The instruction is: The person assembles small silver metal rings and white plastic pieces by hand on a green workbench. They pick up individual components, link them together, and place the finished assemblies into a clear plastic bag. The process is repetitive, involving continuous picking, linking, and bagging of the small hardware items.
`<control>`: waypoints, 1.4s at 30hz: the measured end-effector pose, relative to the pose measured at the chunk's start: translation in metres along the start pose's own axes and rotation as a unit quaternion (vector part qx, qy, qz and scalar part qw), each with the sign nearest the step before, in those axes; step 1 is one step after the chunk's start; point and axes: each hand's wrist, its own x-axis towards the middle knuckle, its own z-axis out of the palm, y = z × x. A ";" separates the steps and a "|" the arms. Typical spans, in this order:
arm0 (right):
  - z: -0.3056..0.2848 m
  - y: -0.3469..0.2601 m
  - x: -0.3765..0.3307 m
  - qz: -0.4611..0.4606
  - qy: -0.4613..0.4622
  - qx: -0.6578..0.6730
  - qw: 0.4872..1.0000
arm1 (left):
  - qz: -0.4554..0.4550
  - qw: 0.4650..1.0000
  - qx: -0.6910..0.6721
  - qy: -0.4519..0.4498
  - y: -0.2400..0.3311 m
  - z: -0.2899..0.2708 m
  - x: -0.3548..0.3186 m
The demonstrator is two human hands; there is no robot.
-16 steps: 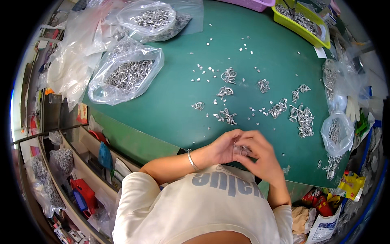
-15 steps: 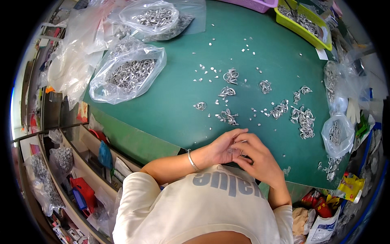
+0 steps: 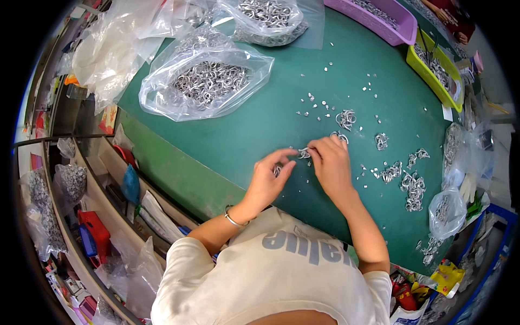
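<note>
My left hand [image 3: 265,179] is curled over the green tabletop, with several silver metal rings [image 3: 278,169] showing between its thumb and fingers. Close beside it, my right hand [image 3: 331,165] has its fingers drawn together and bent down. A small silver ring piece [image 3: 304,154] shows at its thumb and fingertips, in the gap between my hands. Past the right knuckles lies a small heap of rings [image 3: 340,136], partly covered by the hand. Another little heap [image 3: 345,119] lies farther off, and one more [image 3: 381,141] is to the right.
An open clear bag of rings [image 3: 211,84] lies at far left, another bag [image 3: 268,16] behind it. Purple [image 3: 401,33] and yellow-green [image 3: 455,100] baskets stand at far right. Larger ring heaps [image 3: 414,189] and metal bits [image 3: 324,103] dot the table [image 3: 227,141]. Another person's hand [image 3: 447,16] shows beyond.
My hands were together near my chest; now they are apart and farther forward over the table, at the rings. The view has shifted, so the table's things appear displaced.
</note>
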 end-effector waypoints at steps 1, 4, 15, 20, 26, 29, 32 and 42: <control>-0.005 -0.001 -0.001 0.041 -0.012 0.056 0.997 | 0.055 0.997 0.049 0.028 -0.003 -0.002 0.007; -0.018 -0.009 -0.011 0.170 -0.015 0.215 0.962 | 0.095 0.994 0.051 -0.022 0.008 -0.007 0.016; -0.040 -0.020 -0.023 0.306 0.012 0.484 0.820 | 0.161 0.983 -0.077 -0.043 0.023 0.009 0.017; -0.051 -0.019 -0.027 0.321 -0.046 0.668 0.670 | 0.215 0.974 -0.065 0.027 0.028 0.015 0.013; -0.054 -0.036 -0.030 0.294 -0.023 0.710 0.640 | 0.320 0.945 -0.033 0.068 0.033 0.018 0.004; -0.061 -0.043 -0.034 0.278 -0.014 0.593 0.756 | 0.357 0.931 0.004 0.072 0.037 0.016 0.006; -0.065 -0.051 -0.033 0.258 0.039 0.489 0.833 | 0.310 0.949 -0.031 0.043 0.042 0.016 0.006; -0.065 -0.064 -0.037 0.150 0.131 0.269 0.943 | 0.367 0.927 0.062 0.038 0.044 0.018 -0.001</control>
